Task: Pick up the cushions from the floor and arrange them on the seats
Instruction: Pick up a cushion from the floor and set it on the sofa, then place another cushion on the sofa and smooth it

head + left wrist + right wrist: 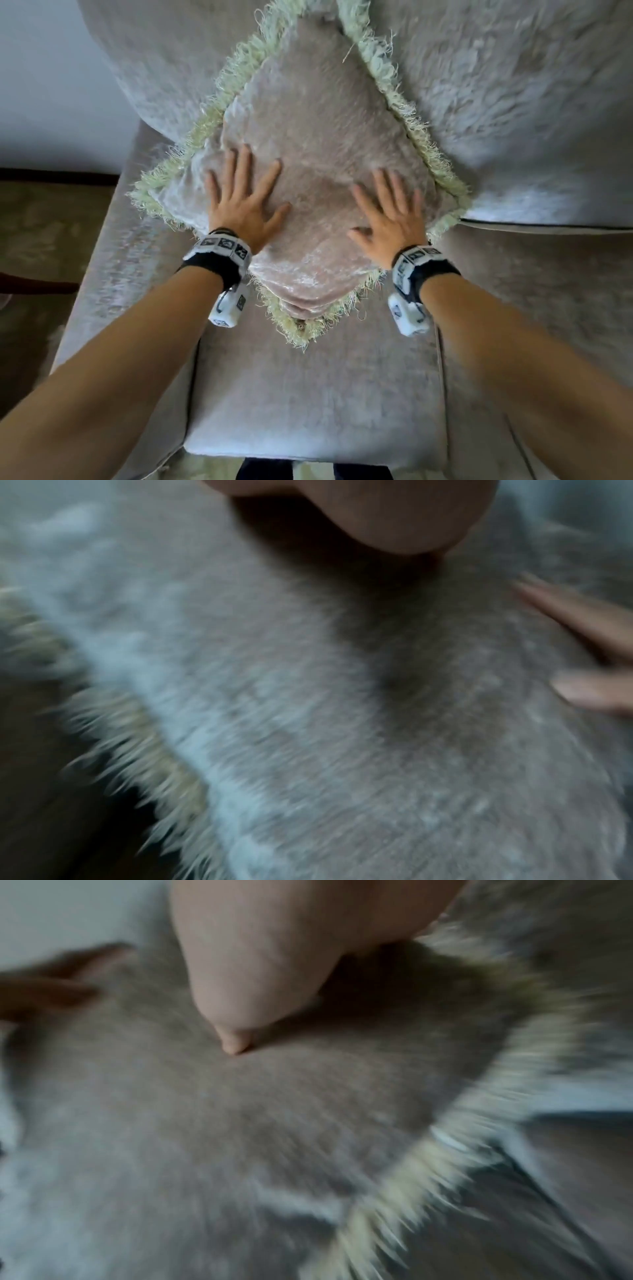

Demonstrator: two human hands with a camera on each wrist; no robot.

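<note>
A taupe velvet cushion (318, 137) with a pale green fringe stands on one corner, diamond-wise, on the sofa seat (308, 394) and leans on the backrest (513, 102). My left hand (245, 202) lies flat on its lower left face, fingers spread. My right hand (388, 214) lies flat on its lower right face, fingers spread too. Both wrist views are blurred: the left wrist view shows the cushion (342, 723) and its fringe (137, 750), the right wrist view the cushion (240, 1123) under my palm.
The sofa's left arm (102, 267) runs down the left, with a patterned floor (30, 240) and a white wall (51, 85) beyond it. A second seat cushion (548, 291) lies to the right. My legs show below the seat's front edge.
</note>
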